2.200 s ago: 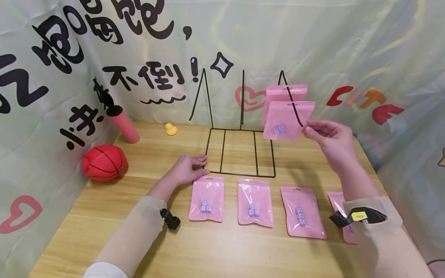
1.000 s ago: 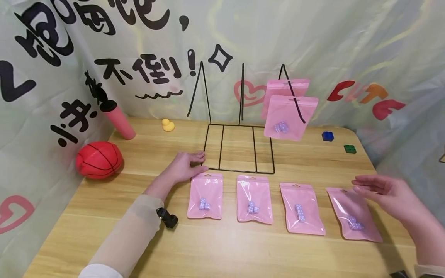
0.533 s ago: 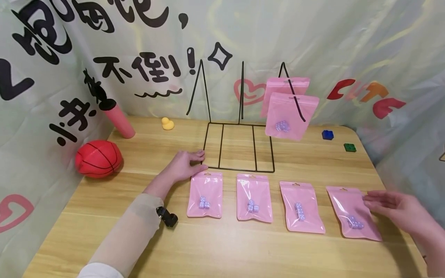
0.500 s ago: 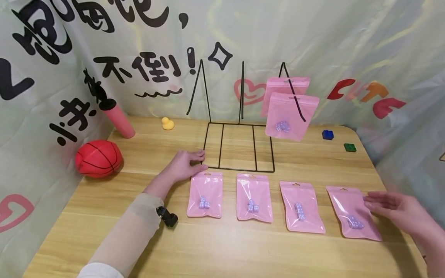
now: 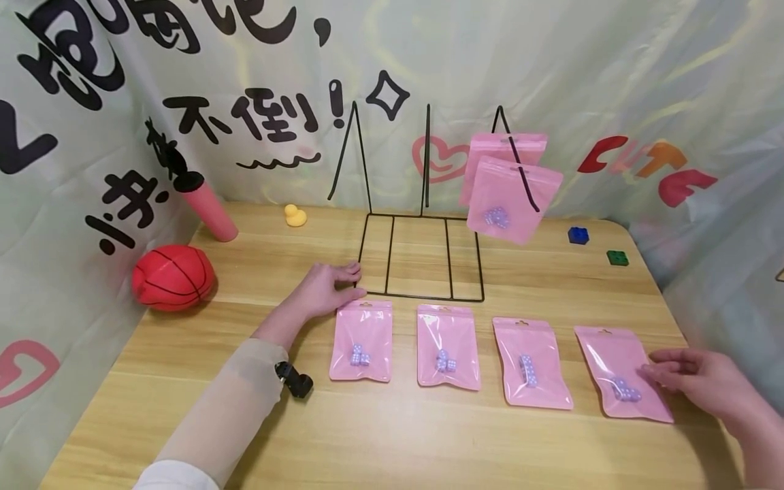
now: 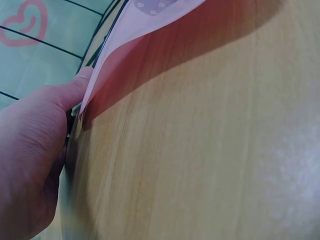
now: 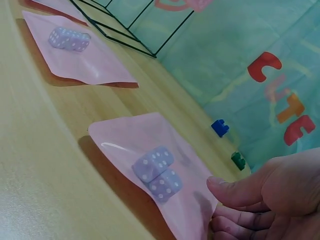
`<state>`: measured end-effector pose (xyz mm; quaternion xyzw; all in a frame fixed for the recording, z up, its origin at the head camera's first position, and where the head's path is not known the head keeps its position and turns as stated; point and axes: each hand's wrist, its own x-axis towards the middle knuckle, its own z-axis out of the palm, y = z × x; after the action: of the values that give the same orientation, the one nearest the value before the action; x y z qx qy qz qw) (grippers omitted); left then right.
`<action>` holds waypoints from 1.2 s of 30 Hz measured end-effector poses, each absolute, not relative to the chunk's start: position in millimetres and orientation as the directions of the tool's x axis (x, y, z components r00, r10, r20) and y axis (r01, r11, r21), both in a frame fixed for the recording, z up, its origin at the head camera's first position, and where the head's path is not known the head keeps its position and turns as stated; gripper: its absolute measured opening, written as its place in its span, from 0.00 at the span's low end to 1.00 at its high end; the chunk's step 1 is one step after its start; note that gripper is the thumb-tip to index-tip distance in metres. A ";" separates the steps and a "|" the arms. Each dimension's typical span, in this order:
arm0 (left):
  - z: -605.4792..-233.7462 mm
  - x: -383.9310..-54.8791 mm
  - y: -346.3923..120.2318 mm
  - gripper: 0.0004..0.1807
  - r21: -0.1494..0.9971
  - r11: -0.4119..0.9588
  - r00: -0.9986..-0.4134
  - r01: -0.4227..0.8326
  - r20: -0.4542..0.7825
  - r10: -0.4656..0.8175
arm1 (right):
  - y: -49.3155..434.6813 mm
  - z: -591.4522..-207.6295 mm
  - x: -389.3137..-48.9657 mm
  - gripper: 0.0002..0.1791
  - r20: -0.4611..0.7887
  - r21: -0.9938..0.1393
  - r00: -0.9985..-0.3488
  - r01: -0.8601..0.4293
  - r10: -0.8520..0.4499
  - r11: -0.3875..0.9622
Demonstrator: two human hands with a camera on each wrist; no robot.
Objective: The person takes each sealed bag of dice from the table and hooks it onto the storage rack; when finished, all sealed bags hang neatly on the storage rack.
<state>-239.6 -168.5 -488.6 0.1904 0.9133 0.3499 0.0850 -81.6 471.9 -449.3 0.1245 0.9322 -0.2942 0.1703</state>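
My left hand [image 5: 321, 289] grips the front left corner of a black wire display rack [image 5: 422, 297], thumb near the front rod and fingers on the side rod. Just in front of that thumb lies a pink zip bag [image 5: 361, 327] with small lilac dice inside. My right hand [image 5: 710, 381] is at the right edge of the rightmost pink bag [image 5: 603, 357]. In the right wrist view its thumb [image 7: 222, 190] lies at the bag's edge and the curled fingers reach under it, pinching it; lilac dice [image 7: 157, 172] show through the film.
Two more pink bags, one [image 5: 449, 333] and another [image 5: 539, 340], lie between. Two pink bags hang on the rack's right hook, the front one [image 5: 508, 197] tilted. Behind are a blue brick [image 5: 578, 235], green brick [image 5: 617, 258], yellow duck [image 5: 295, 216], red ball [image 5: 174, 278] and pink cylinder [image 5: 211, 211].
My right hand has left the front hanging bag, come down to the right and now pinches the rightmost bag's edge. The left hand stays on the rack corner.
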 end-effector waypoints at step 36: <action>-487.1 -239.2 -167.9 0.26 0.672 0.685 -0.914 0.282 -0.029 0.405 | 430.7 -416.7 -71.4 0.06 -0.079 -0.769 -0.995 0.104 0.067 0.631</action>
<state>-239.2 -167.9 -487.1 0.1880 0.9137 0.3495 0.0878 -71.4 430.7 -416.7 0.0472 0.9029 -0.4267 0.0216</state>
